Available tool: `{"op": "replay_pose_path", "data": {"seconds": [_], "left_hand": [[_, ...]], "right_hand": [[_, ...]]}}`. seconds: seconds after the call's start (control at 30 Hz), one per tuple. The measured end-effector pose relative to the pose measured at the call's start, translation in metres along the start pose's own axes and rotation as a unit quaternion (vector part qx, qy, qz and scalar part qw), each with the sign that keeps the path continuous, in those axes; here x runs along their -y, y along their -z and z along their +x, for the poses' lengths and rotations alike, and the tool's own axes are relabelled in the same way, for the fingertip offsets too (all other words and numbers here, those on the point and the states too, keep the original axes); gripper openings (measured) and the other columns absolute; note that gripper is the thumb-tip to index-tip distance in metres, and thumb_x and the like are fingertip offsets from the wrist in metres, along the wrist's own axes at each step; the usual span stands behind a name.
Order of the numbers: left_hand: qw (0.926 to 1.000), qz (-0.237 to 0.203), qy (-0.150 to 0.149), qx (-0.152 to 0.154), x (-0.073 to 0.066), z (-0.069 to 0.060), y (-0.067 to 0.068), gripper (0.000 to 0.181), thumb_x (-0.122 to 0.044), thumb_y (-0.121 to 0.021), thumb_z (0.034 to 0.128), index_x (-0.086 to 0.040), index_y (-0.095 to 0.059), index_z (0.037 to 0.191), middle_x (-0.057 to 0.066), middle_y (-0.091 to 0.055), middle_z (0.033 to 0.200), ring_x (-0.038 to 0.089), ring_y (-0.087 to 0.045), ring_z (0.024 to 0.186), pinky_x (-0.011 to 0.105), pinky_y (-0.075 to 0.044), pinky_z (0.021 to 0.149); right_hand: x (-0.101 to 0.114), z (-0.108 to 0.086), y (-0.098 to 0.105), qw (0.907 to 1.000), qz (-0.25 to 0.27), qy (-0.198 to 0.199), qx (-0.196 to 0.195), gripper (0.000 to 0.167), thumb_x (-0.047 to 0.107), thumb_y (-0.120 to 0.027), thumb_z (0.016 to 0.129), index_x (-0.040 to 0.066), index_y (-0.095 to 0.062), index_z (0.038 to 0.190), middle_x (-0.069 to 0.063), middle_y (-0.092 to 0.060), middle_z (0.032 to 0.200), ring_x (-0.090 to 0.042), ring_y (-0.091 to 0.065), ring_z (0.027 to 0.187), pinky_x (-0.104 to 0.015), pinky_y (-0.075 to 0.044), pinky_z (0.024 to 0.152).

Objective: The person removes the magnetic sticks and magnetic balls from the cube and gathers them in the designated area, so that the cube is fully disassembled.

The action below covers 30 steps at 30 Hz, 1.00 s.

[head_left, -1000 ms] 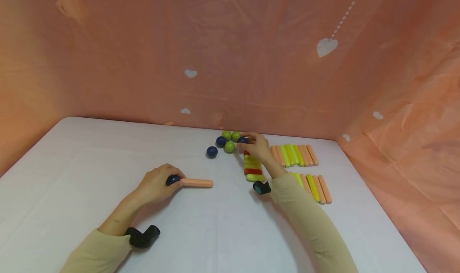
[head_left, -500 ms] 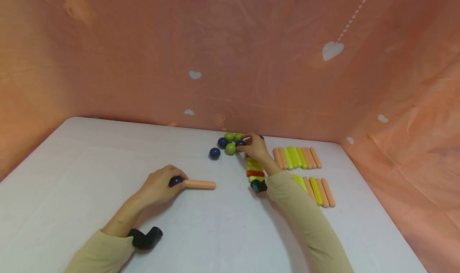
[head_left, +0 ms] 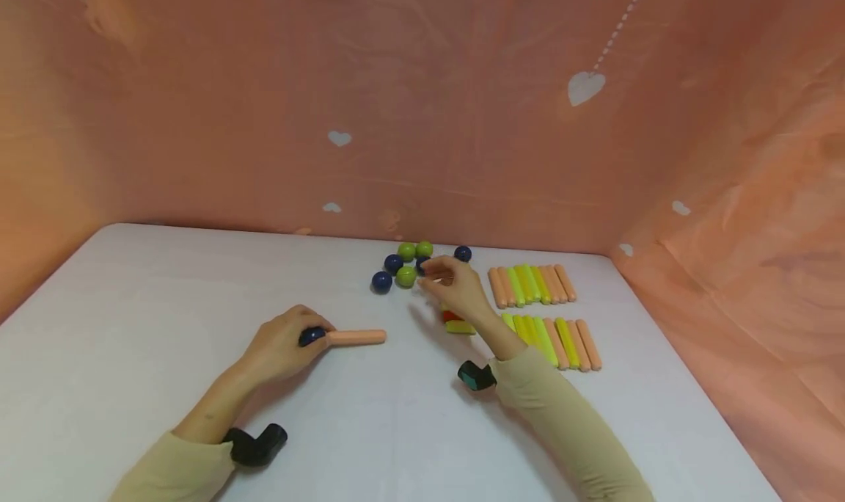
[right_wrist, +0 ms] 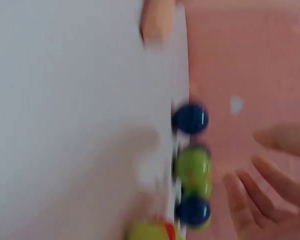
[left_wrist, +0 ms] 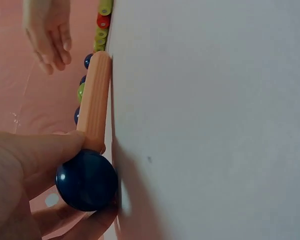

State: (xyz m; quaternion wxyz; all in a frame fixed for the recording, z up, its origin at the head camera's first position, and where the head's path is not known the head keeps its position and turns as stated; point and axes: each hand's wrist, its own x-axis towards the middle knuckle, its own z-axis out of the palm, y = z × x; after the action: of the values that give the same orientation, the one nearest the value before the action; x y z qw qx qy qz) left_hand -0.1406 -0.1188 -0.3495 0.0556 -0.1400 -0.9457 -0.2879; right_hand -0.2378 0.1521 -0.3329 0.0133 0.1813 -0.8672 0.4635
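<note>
My left hand [head_left: 284, 343] pinches a dark blue ball [left_wrist: 87, 181], which meets the end of a peach ribbed stick [head_left: 358, 337] pointing right, just over the white table. My right hand [head_left: 458, 288] is raised above the table with fingers apart, and nothing is in it. Below its palm lies a row of yellow and red sticks [head_left: 460, 327], partly hidden by the hand. Beyond its fingertips rest a green ball [head_left: 405, 277] and a blue ball [head_left: 423, 265], the latter partly covered. The right wrist view is blurred.
More blue balls [head_left: 381, 282] and green balls [head_left: 406, 251] cluster near the table's back edge. A lone blue ball [head_left: 463, 254] sits right of them. Two rows of peach and yellow sticks, a far row [head_left: 532, 285] and a near row [head_left: 553, 343], lie at right. Peach cloth [head_left: 422, 120] hangs behind.
My right hand, earlier with its fingers around a blue ball in the cluster, has come off it and drawn back toward me. The left hand still holds its ball and stick.
</note>
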Motion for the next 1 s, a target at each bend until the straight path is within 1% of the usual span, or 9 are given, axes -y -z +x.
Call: {"op": "replay_pose_path", "data": {"seconds": [0.07,0.13,0.23,0.3,0.37,0.43,0.57,0.8,1.0], "left_hand": [[0.9999,0.009,0.006,0.002,0.0,0.0,0.001,0.018,-0.015,-0.065,0.0881,-0.006,-0.071,0.103,0.016,-0.062,0.106,0.039,-0.06,0.102,0.056,-0.048,0.086],[0.9999,0.009,0.008,0.007,0.001,0.001,0.002,0.022,-0.018,-0.066,0.088,-0.006,-0.07,0.106,0.016,-0.062,0.107,0.039,-0.06,0.103,0.056,-0.047,0.087],[0.9998,-0.003,0.002,0.02,0.001,0.001,0.005,0.034,-0.022,-0.071,0.0844,-0.004,-0.067,0.112,0.018,-0.063,0.108,0.039,-0.059,0.103,0.055,-0.048,0.088],[0.9995,-0.019,-0.009,0.025,0.002,0.0,0.007,0.042,-0.021,-0.076,0.0803,0.0,-0.064,0.114,0.02,-0.062,0.107,0.039,-0.06,0.101,0.053,-0.049,0.087],[0.9989,-0.037,-0.016,0.024,0.002,-0.001,0.01,0.046,-0.017,-0.079,0.0769,0.004,-0.062,0.115,0.022,-0.062,0.105,0.038,-0.062,0.097,0.05,-0.051,0.084],[0.9981,-0.057,-0.014,0.017,0.003,-0.003,0.011,0.043,-0.01,-0.079,0.0756,0.005,-0.062,0.112,0.023,-0.063,0.102,0.036,-0.065,0.091,0.047,-0.054,0.079],[0.996,-0.089,0.005,0.004,0.004,-0.005,0.012,0.033,-0.003,-0.076,0.0776,0.005,-0.065,0.108,0.024,-0.065,0.101,0.033,-0.068,0.087,0.042,-0.057,0.075],[0.9956,-0.087,0.036,0.004,-0.002,-0.008,0.013,0.031,0.0,-0.073,0.0799,0.005,-0.067,0.11,0.028,-0.066,0.106,0.034,-0.068,0.091,0.041,-0.057,0.077],[0.9957,-0.084,0.034,0.016,-0.002,-0.006,0.014,0.033,0.001,-0.074,0.0784,0.009,-0.066,0.11,0.031,-0.065,0.105,0.036,-0.068,0.09,0.041,-0.057,0.076]], "right_hand": [[0.007,-0.009,-0.01,0.9982,0.006,0.03,0.052,0.032,0.013,-0.07,0.086,-0.003,-0.064,0.114,-0.019,-0.066,0.112,-0.029,-0.063,0.102,-0.034,-0.053,0.089],[0.011,-0.016,-0.02,0.9927,0.004,0.051,0.109,0.032,0.013,-0.071,0.086,-0.002,-0.064,0.114,-0.017,-0.066,0.112,-0.027,-0.063,0.102,-0.03,-0.053,0.088],[0.015,-0.023,-0.033,0.9822,-0.016,0.059,0.178,0.034,0.016,-0.073,0.085,0.003,-0.066,0.115,-0.011,-0.067,0.111,-0.021,-0.061,0.1,-0.022,-0.051,0.087],[0.016,-0.026,-0.04,0.9767,-0.032,0.061,0.203,0.034,0.017,-0.074,0.085,0.005,-0.066,0.116,-0.008,-0.067,0.111,-0.018,-0.06,0.098,-0.02,-0.049,0.085],[0.016,-0.027,-0.046,0.9748,-0.041,0.058,0.212,0.033,0.016,-0.074,0.084,0.008,-0.067,0.116,-0.005,-0.068,0.11,-0.015,-0.059,0.095,-0.018,-0.048,0.083],[0.017,-0.027,-0.05,0.9751,-0.043,0.054,0.211,0.032,0.014,-0.073,0.085,0.009,-0.068,0.116,-0.004,-0.068,0.109,-0.014,-0.056,0.091,-0.018,-0.047,0.081],[0.018,-0.028,-0.054,0.9734,-0.061,0.068,0.21,0.029,0.012,-0.071,0.086,0.008,-0.069,0.115,-0.005,-0.066,0.102,-0.012,-0.052,0.085,-0.019,-0.044,0.077],[0.02,-0.036,-0.055,0.9647,-0.094,0.107,0.222,0.028,0.015,-0.068,0.089,0.008,-0.07,0.116,-0.006,-0.068,0.104,-0.012,-0.053,0.086,-0.02,-0.042,0.076],[0.019,-0.045,-0.049,0.9652,-0.093,0.114,0.216,0.024,0.011,-0.065,0.091,0.007,-0.071,0.114,-0.006,-0.07,0.104,-0.015,-0.059,0.091,-0.02,-0.045,0.08]]}}
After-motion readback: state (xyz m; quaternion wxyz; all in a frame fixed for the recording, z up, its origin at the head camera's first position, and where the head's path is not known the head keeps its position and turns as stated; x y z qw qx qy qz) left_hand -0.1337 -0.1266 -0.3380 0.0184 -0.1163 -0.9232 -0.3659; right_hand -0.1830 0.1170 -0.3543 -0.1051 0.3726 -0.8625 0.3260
